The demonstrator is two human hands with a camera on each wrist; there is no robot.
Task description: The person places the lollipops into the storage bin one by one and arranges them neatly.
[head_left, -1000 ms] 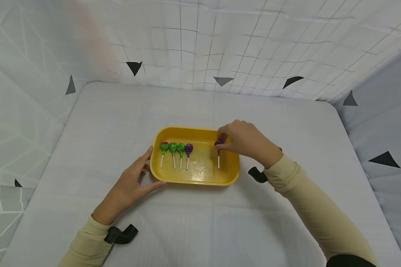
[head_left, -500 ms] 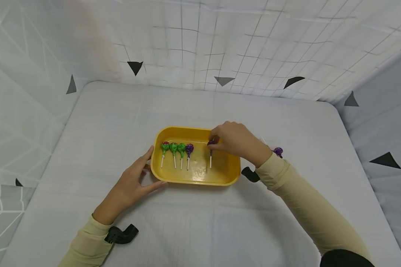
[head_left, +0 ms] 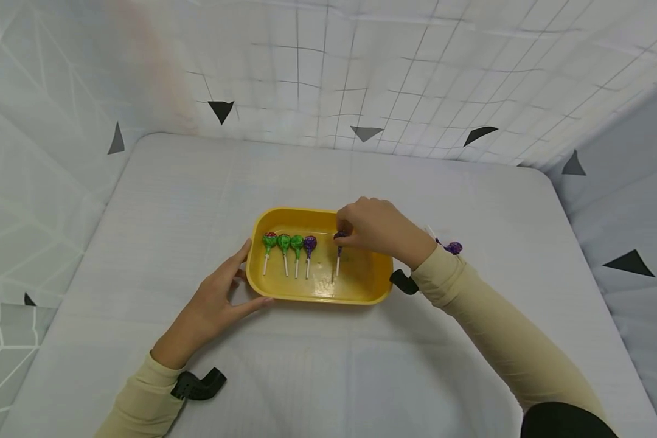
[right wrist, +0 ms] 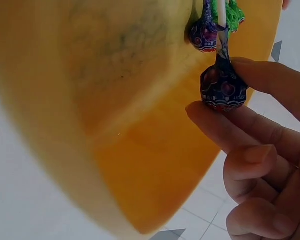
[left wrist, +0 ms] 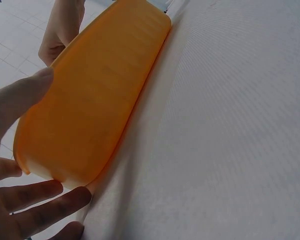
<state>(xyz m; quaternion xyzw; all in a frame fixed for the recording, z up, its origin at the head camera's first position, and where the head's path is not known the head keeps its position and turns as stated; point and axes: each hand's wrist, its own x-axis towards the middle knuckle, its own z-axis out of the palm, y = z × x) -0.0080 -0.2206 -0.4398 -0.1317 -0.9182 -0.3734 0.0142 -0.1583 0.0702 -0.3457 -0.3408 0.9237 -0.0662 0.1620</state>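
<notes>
A yellow tray point(head_left: 328, 299) lies on the white table. In its left part is a row of lollipops: a green one with a red top point(head_left: 270, 241), two green ones point(head_left: 284, 243) and a purple one point(head_left: 309, 244). My right hand point(head_left: 383, 230) pinches another purple lollipop point(right wrist: 223, 88) by its wrapped head, its white stick pointing toward me, over the tray right of the row. With fingers spread and fairly straight, my left hand point(head_left: 213, 304) touches the tray's front-left corner, thumb at the front rim and fingers along the left end.
Beyond my right wrist, another purple lollipop point(head_left: 453, 247) lies on the table right of the tray, partly hidden by the sleeve. The white table point(head_left: 328, 371) meets a grid-patterned curtain point(head_left: 383, 67) at the back.
My right hand has moved left with the purple lollipop, closer to the row. The loose lollipop on the right has come into sight. My left hand stays at the tray's corner.
</notes>
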